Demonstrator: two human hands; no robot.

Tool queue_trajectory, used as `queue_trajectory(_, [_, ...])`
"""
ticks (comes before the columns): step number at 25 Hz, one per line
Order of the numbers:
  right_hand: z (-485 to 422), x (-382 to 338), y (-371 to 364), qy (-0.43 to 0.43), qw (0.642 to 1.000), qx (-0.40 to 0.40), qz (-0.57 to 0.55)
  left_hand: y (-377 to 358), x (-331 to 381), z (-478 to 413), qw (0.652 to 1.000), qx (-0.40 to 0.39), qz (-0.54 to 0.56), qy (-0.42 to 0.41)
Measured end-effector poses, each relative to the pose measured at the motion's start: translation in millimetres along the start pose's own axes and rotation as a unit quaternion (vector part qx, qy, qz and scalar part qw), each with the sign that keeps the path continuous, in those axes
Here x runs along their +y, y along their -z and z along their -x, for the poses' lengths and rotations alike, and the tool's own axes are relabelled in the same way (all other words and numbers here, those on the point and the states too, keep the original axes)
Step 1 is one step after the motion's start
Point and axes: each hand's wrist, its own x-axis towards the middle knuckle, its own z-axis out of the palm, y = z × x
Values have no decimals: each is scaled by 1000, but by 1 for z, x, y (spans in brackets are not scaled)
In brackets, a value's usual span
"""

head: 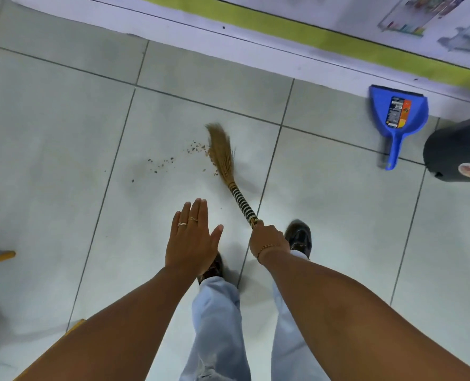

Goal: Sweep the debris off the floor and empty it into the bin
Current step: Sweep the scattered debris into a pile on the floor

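Pale grey tiled floor, dark grout; white wall base, green stripe

Your tiled floor carries scattered debris, the broom bristles, a dustpan and the bin.

debris on floor left of broom, dustpan far right, bin beside it

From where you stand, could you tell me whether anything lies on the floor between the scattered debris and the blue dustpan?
Nothing visible blocks that path. The debris lies just left of the broom, held in the right hand. Between the broom and the dustpan by the bin there is only bare tile.
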Motion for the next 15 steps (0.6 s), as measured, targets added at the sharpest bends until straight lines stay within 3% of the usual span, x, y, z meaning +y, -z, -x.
queue_trajectory(8, [13,-60,-24,29,999,13,-5,12,-54,5,1000,6,0,13])
queue_trajectory(12, [39,-44,-30,47,997,51,-26,12,-61,8,999,34,29,19])
queue_trajectory(15, [56,-28,-27,13,997,73,-19,13,-64,21,998,47,45,27])
